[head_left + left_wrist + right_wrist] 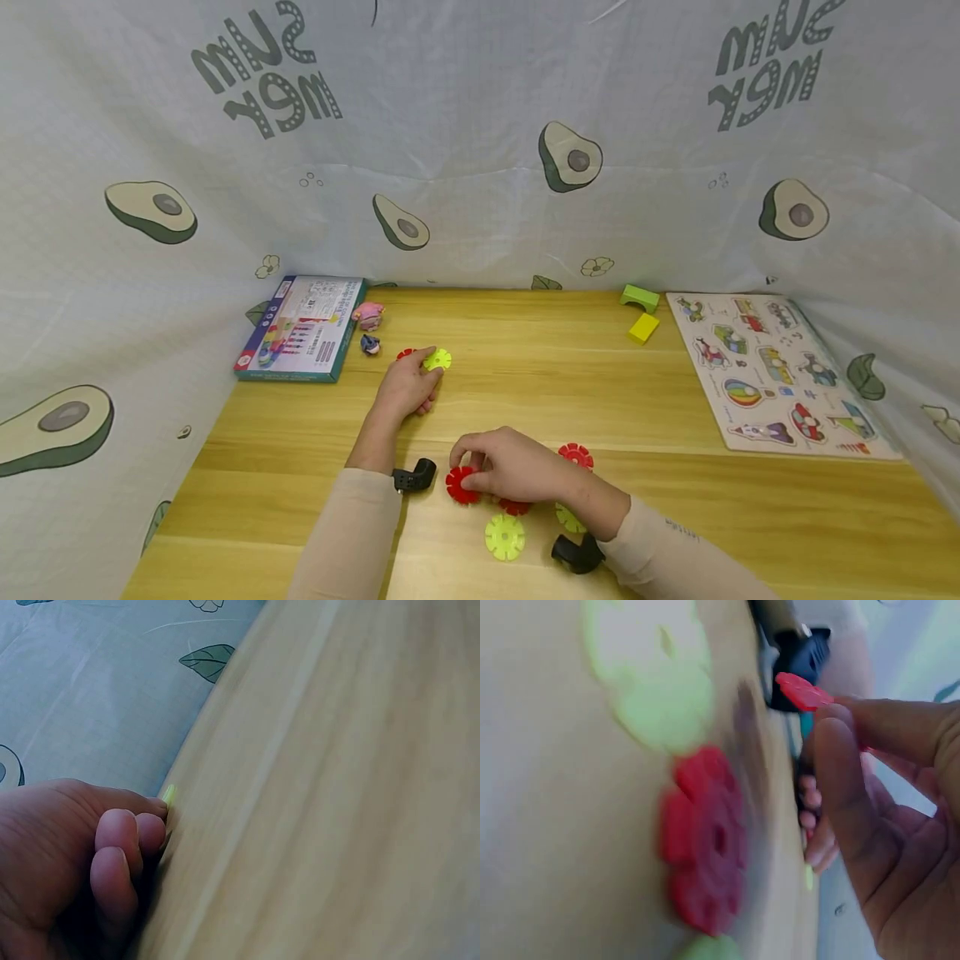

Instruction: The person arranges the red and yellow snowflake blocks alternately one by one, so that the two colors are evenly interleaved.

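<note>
My right hand [517, 462] pinches a red notched building disc [458, 490] between thumb and fingertips, held edge-on in the right wrist view. Below that hand lie several more discs: a yellow one [505, 537], a second yellow one [570, 520] partly behind the forearm, a red one [576, 454], and another red one [515, 507] mostly covered by the hand. Farther off, my left hand [406, 385] has thumb and index finger at a yellow disc [438, 359], whose edge [170, 796] peeks past the fingertips. Beside it a red disc [406, 354] is partly hidden by the fingers.
A boxed toy set [303, 329] lies back left, with a pink figurine [368, 315] and a small dark figurine [370, 343] beside it. Green [640, 297] and yellow [643, 328] blocks sit at the back. A picture puzzle board [772, 375] lies right. A printed curtain [480, 167] borders the table.
</note>
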`<action>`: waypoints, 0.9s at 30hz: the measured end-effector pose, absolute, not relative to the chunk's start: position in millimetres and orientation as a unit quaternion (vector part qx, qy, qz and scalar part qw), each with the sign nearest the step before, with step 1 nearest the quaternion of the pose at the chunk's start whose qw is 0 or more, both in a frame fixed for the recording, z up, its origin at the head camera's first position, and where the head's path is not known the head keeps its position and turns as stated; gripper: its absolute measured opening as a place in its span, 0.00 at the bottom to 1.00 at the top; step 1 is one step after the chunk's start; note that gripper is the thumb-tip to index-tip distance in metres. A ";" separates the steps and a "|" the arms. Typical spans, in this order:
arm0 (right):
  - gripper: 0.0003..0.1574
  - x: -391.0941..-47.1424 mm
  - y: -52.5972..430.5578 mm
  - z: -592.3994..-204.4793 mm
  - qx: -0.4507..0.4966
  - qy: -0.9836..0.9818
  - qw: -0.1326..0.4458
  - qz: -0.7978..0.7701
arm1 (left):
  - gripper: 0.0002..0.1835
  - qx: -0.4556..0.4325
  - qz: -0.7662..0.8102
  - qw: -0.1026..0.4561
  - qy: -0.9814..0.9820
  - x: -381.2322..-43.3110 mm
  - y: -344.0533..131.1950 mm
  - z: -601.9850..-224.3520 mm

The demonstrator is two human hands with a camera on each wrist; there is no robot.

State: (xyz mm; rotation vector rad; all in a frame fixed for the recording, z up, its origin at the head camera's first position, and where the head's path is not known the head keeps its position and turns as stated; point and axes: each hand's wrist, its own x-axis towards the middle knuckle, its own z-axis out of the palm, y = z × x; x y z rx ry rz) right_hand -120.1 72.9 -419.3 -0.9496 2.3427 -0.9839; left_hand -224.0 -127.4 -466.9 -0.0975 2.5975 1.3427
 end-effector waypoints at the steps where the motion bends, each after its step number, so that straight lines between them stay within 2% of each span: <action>1: 0.11 -123.8 72.8 -417.9 -0.328 0.842 0.214 -0.372 | 0.27 -0.035 0.456 0.109 0.882 -223.7 -127.4 -466.6; 8: 0.13 -163.1 70.2 -410.1 -0.221 0.844 0.182 -0.454 | 0.27 -0.030 0.461 0.101 0.881 -222.5 -127.9 -466.2; 17: 0.16 -215.5 62.3 -416.8 -0.122 0.872 0.126 -0.457 | 0.27 -0.034 0.461 0.105 0.880 -223.6 -127.6 -466.4; 27: 0.15 -241.8 63.7 -434.1 -0.091 0.909 0.144 -0.381 | 0.27 -0.035 0.463 0.107 0.879 -223.5 -128.0 -465.4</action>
